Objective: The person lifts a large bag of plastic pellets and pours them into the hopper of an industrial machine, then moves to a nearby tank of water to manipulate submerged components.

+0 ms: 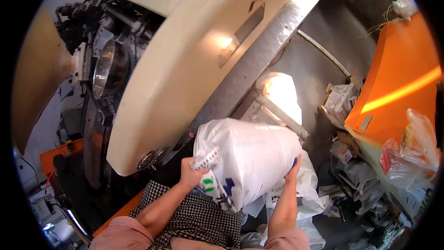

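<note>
A large, full white plastic sack (252, 155) lies tilted on its side in front of me, with green and dark blue print near its left end. My left hand (190, 174) is closed on the gathered, creased plastic at that end. Against the sack's right side presses my right hand (293, 169), its fingers curled round the edge and partly hidden. Below the right end is a second white bag (306, 187), crumpled and partly covered by the sack and my right forearm.
A cream machine cover (185, 60) and a patterned metal step (259, 60) run diagonally beyond the sack. A brightly lit white bag (282, 95) stands behind it. On the right are an orange panel (397, 74), clear plastic bags (411, 153) and scattered litter (370, 203).
</note>
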Available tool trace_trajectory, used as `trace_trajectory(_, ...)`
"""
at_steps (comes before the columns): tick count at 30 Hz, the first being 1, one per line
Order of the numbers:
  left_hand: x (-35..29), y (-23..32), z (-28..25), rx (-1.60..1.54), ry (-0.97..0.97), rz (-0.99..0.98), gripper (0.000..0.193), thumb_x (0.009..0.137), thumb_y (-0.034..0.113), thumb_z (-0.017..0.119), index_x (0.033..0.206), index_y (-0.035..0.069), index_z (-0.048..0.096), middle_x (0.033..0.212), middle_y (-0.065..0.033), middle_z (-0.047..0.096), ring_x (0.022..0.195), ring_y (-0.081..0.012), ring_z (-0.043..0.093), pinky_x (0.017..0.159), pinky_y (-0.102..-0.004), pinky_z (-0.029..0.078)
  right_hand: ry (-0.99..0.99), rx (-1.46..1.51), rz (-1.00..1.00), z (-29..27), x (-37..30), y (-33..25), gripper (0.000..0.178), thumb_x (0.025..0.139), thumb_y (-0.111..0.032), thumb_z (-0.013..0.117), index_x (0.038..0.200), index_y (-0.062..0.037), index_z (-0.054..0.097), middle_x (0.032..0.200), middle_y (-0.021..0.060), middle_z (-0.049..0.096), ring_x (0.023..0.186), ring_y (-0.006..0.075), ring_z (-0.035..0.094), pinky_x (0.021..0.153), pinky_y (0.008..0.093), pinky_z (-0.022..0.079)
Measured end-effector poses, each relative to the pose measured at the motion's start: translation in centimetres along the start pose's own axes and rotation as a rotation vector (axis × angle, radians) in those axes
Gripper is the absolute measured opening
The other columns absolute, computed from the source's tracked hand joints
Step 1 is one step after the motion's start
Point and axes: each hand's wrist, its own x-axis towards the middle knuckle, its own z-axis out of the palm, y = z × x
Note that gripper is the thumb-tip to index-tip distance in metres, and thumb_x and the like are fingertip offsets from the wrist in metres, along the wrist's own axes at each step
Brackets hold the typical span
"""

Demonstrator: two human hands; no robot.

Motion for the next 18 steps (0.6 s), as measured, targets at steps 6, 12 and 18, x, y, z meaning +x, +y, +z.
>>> trace_trajectory(6, -4.0, 6.0, -3.1, 0.213, -0.271, 0.268, 0.025, 0.061, 0.002, 0.074, 0.085, 0.001, 0.068, 0.077, -0.0122, 0.066, 0.068, -0.0174, 0.063, 0.064, -0.0278, 0.048, -0.074, 0.144, -0.163, -3.3, -9.5, -0.2, 0.069, 0.087, -0.060, 0.037, 0.136, -0.0111, 0.035, 0.137, 0.0078, 0.041, 0.123, 0.0297, 0.041, 0.100, 0.0432, 0.035)
trace_trajectory(12, -8.2, 18.3, -8.2, 0.059, -0.269, 0.471, 0.029, 0.061, 0.004, 0.075, 0.090, 0.003, 0.069, 0.076, -0.0089, 0.067, 0.069, -0.0142, 0.063, 0.063, -0.0270, 0.049, -0.074, 0.004, -0.326, -1.5, -21.7, -6.4, 0.061, 0.091, -0.053, 0.036, 0.135, -0.0109, 0.038, 0.136, 0.0058, 0.042, 0.122, 0.0276, 0.042, 0.101, 0.0403, 0.033)
trace_trajectory(18, -14.1, 26.3, -16.9, -0.334, -0.159, 0.476, 0.044, 0.058, -0.009, 0.072, 0.100, -0.001, 0.063, 0.089, -0.0076, 0.065, 0.078, -0.0151, 0.062, 0.070, -0.0275, 0.050, -0.316, -0.185, -0.484, 11.3, -33.3, -18.6, 0.060, 0.092, -0.050, 0.037, 0.133, -0.0058, 0.039, 0.131, 0.0071, 0.047, 0.116, 0.0245, 0.047, 0.097, 0.0381, 0.038)
